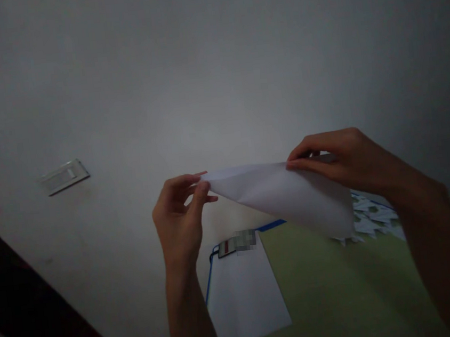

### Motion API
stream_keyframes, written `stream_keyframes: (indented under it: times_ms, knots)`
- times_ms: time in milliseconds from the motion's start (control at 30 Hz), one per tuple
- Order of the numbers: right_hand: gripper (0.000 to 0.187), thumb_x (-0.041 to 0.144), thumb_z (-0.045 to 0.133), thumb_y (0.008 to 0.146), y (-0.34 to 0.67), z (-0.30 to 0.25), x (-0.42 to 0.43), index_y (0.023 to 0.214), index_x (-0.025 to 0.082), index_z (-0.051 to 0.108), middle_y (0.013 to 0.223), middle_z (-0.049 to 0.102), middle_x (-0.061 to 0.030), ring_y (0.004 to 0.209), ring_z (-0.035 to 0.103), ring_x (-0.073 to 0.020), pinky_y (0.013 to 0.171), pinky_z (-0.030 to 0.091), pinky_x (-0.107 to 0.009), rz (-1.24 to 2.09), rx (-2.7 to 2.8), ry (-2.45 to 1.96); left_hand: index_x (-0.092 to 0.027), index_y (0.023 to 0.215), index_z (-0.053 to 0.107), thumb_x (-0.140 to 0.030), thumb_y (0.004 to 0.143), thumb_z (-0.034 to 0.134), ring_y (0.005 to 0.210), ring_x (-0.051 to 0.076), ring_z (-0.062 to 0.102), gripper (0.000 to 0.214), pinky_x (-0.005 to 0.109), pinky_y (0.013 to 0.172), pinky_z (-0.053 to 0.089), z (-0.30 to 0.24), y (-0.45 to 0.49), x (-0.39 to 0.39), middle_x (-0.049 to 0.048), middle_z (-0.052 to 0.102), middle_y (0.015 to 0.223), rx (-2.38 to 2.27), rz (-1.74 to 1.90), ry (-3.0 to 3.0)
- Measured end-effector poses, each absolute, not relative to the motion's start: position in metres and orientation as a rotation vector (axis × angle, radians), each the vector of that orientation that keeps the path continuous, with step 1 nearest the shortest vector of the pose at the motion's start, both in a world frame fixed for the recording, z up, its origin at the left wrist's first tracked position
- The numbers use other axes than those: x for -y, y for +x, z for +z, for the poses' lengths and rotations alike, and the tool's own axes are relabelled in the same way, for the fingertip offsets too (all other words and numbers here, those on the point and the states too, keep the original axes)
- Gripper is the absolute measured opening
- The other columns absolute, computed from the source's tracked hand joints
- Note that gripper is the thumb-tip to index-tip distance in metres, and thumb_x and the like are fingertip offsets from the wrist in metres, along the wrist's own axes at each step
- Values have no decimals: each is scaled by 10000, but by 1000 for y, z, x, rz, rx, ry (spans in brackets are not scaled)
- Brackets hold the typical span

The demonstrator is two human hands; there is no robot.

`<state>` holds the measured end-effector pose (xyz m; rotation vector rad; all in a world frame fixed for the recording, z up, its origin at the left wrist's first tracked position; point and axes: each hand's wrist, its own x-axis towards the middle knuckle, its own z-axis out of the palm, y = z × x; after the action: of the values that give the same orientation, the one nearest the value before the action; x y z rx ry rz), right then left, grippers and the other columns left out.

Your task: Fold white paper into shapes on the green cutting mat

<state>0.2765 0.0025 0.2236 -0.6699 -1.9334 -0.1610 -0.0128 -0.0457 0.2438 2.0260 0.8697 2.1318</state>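
A white sheet of paper point(288, 194) is held up in the air between my two hands. My left hand point(180, 205) pinches its narrow left corner between thumb and fingers. At the upper edge, my right hand point(328, 157) grips the paper between thumb and forefinger. The sheet bends, and its right part hangs down below my right hand. Beneath it, another white sheet point(247, 300) lies flat on the green table surface point(335, 296), with a card on a blue cord point(227, 247) on its far edge.
Several small white folded paper pieces point(374, 214) lie at the table's far right. A pale wall point(215, 73) rises behind the table, with a switch plate point(65, 177) on it at left. A dark doorway point(21, 297) with a reddish frame is at lower left.
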Motion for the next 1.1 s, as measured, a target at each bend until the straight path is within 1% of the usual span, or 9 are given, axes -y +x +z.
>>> stream_keyframes:
  times_ms: [200, 367, 500, 667, 733, 800, 900, 1000, 1100]
  knots:
    - [285, 489, 602, 926, 279, 222, -5, 934, 263, 776, 921, 771, -35, 792, 697, -213, 705, 498, -322, -68, 2014, -693, -167, 854, 671, -303, 789, 802, 806, 174, 713, 199, 312, 705, 659, 242, -23, 45, 56, 734, 904, -960, 2009, 2057]
    - [344, 541, 586, 930, 279, 222, -5, 924, 256, 780, 918, 771, -40, 796, 695, -207, 694, 499, -307, 5, 2080, -713, -172, 853, 666, -320, 795, 797, 815, 169, 712, 207, 330, 742, 664, 242, -27, 43, 36, 722, 894, -1019, 1991, 2082]
    - [362, 567, 588, 925, 280, 223, -4, 909, 258, 775, 905, 770, -41, 776, 691, -207, 672, 492, -303, -6, 2070, -727, -176, 843, 665, -299, 797, 798, 798, 161, 711, 187, 317, 744, 660, 242, -29, 42, 30, 722, 879, -993, 2006, 2096]
    - [374, 580, 593, 915, 281, 222, -4, 893, 254, 776, 893, 771, -49, 770, 694, -218, 677, 502, -317, -11, 2058, -726, -175, 861, 668, -286, 803, 797, 767, 156, 713, 180, 310, 744, 647, 242, -31, 40, 41, 737, 897, -956, 2025, 2133]
    - [359, 573, 610, 905, 281, 222, -4, 914, 258, 783, 904, 773, -49, 780, 699, -220, 691, 514, -323, -6, 2059, -727, -172, 864, 670, -282, 800, 800, 750, 151, 712, 182, 306, 748, 641, 242, -32, 39, 39, 736, 888, -946, 2032, 2149]
    - [346, 560, 620, 900, 281, 221, -4, 978, 268, 789, 935, 776, -49, 803, 706, -227, 709, 528, -333, 2, 2055, -728, -172, 869, 670, -276, 792, 807, 738, 146, 710, 188, 300, 748, 636, 242, -33, 37, 32, 730, 878, -931, 2047, 2149]
    - [341, 541, 625, 899, 280, 221, -3, 1051, 281, 786, 982, 777, -53, 845, 715, -246, 736, 543, -353, 15, 2031, -714, -188, 953, 668, -268, 768, 828, 741, 149, 719, 257, 288, 732, 632, 242, -33, 36, 19, 723, 878, -898, 2073, 2109]
    - [315, 537, 630, 900, 279, 222, -1, 989, 281, 791, 975, 776, -51, 855, 715, -259, 749, 547, -368, 22, 2027, -697, -211, 1116, 652, -263, 763, 834, 730, 146, 722, 401, 276, 735, 626, 241, -33, 34, -4, 709, 812, -880, 2063, 2060]
    - [311, 549, 634, 897, 280, 222, -1, 929, 280, 788, 935, 774, -47, 828, 711, -257, 743, 547, -375, 22, 2024, -688, -217, 1175, 645, -280, 780, 823, 739, 136, 711, 438, 286, 775, 626, 240, -31, 33, -17, 695, 778, -837, 2077, 2002]
